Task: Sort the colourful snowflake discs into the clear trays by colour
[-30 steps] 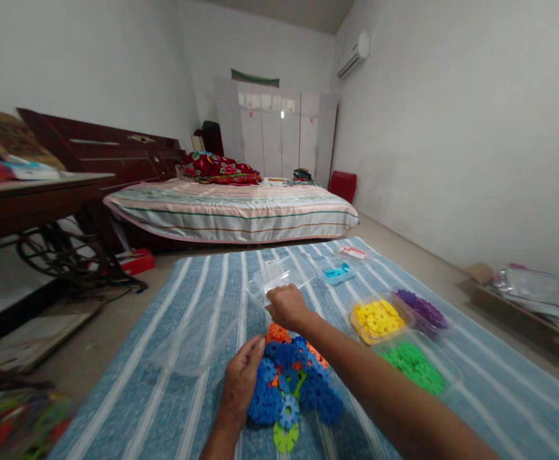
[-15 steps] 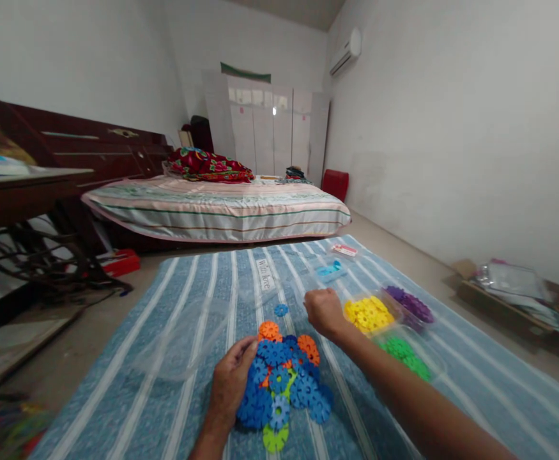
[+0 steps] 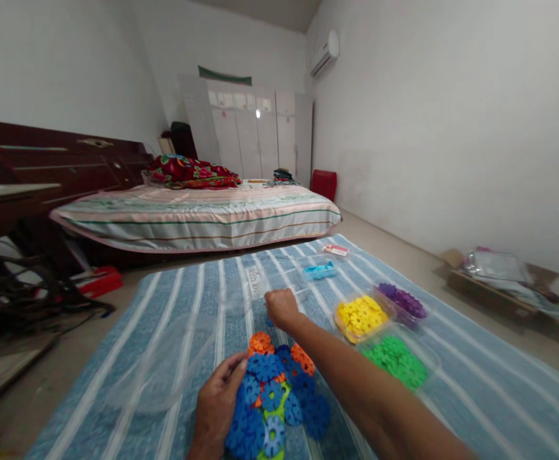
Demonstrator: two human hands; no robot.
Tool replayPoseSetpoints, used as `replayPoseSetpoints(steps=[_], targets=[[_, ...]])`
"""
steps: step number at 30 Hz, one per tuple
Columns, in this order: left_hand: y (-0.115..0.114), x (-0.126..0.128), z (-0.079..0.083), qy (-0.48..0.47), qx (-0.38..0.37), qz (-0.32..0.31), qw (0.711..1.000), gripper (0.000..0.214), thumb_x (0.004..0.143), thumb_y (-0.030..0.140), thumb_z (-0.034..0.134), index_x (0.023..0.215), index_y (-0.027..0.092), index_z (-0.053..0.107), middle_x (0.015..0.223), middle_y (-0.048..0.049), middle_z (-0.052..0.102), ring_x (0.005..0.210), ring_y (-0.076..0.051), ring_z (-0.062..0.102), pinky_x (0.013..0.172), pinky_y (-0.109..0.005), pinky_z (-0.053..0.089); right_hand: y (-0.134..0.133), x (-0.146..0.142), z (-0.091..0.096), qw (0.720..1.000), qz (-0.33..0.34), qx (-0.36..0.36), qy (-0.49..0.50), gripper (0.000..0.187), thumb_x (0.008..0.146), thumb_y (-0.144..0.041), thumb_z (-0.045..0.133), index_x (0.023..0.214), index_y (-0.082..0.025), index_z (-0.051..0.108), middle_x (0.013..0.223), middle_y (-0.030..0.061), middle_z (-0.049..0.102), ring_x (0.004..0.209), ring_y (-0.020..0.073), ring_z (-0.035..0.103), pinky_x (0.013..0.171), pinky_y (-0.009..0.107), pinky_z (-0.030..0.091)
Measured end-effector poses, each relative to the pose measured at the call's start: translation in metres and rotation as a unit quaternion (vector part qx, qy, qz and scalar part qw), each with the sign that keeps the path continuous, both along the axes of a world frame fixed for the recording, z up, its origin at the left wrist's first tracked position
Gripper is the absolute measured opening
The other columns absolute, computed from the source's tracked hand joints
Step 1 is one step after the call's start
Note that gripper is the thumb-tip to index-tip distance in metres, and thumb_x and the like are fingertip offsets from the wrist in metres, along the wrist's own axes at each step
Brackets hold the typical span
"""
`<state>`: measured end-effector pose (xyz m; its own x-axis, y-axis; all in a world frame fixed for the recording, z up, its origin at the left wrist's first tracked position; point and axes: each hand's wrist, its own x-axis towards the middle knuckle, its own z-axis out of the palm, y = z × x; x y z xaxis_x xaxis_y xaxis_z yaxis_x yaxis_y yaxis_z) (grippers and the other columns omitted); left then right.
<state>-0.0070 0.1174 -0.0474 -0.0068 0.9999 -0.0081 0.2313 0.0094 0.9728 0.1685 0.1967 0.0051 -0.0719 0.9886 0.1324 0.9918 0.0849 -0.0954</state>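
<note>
A loose pile of flat, notched plastic discs [image 3: 266, 369], mostly blue with some orange and lime green, lies in front of me on a striped cloth. My left hand [image 3: 219, 396] rests against the left side of this pile, its fingers loosely curved and the thumb apart. Beyond the pile, my right hand [image 3: 282, 308] is closed above a single blue disc [image 3: 269, 322], which it mostly covers. Its fingertips face away, so anything in them is hidden. A clear plastic container [image 3: 236, 297] lies just beyond that hand.
To the right stand clear boxes of yellow discs [image 3: 361, 315], green discs [image 3: 395, 361] and purple discs [image 3: 402, 301]. Farther back sits a light-blue box [image 3: 319, 270] near a red-and-white packet [image 3: 335, 250]. A transparent lid-like piece [image 3: 164, 364] lies left. A bed [image 3: 202, 217] stands beyond the cloth.
My right hand has moved left, from near the yellow discs to over the lone blue disc. My left hand stays beside the pile. The view has turned slightly right.
</note>
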Motion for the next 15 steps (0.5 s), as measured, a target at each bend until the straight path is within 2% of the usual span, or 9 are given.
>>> replayPoseSetpoints(steps=[4,7,11,15], targets=[[0.003,-0.001,0.0,0.006,0.008,-0.002,1.0,0.041,0.06,0.057,0.068,0.085,0.024,0.073,0.09,-0.003,0.076,0.087,-0.027,0.068,0.079,-0.033,0.054,-0.006,-0.006,0.005,1.0,-0.001,0.009,-0.012,0.028,0.09,-0.03,0.054,0.11,-0.013,0.063,0.113,0.0145,0.067,0.109,0.0247,0.059,0.097,0.041,0.037],[0.001,0.0,0.003,0.003,0.003,-0.006,1.0,0.04,0.061,0.055,0.067,0.086,0.025,0.072,0.09,-0.0025,0.076,0.085,-0.026,0.069,0.08,-0.033,0.054,-0.028,0.006,0.015,0.999,-0.035,0.014,-0.028,0.036,0.09,-0.037,0.055,0.114,-0.011,0.062,0.117,0.0185,0.065,0.113,0.0287,0.057,0.097,0.046,0.035],[-0.001,0.003,0.004,-0.001,0.006,0.0,1.0,0.037,0.061,0.053,0.068,0.083,0.024,0.072,0.084,-0.002,0.075,0.084,-0.026,0.069,0.081,-0.032,0.054,-0.073,0.048,0.023,0.994,-0.09,-0.022,-0.056,0.028,0.089,-0.033,0.055,0.099,-0.011,0.069,0.103,0.0203,0.07,0.1,0.0303,0.064,0.089,0.045,0.04],[-0.002,0.006,0.004,-0.021,0.006,0.005,1.0,0.038,0.061,0.053,0.068,0.084,0.023,0.072,0.087,-0.0029,0.075,0.086,-0.025,0.068,0.083,-0.032,0.053,-0.112,0.092,0.019,0.984,-0.145,-0.063,-0.077,0.025,0.086,-0.033,0.06,0.095,-0.012,0.071,0.097,0.0206,0.071,0.096,0.0303,0.067,0.083,0.04,0.043]])
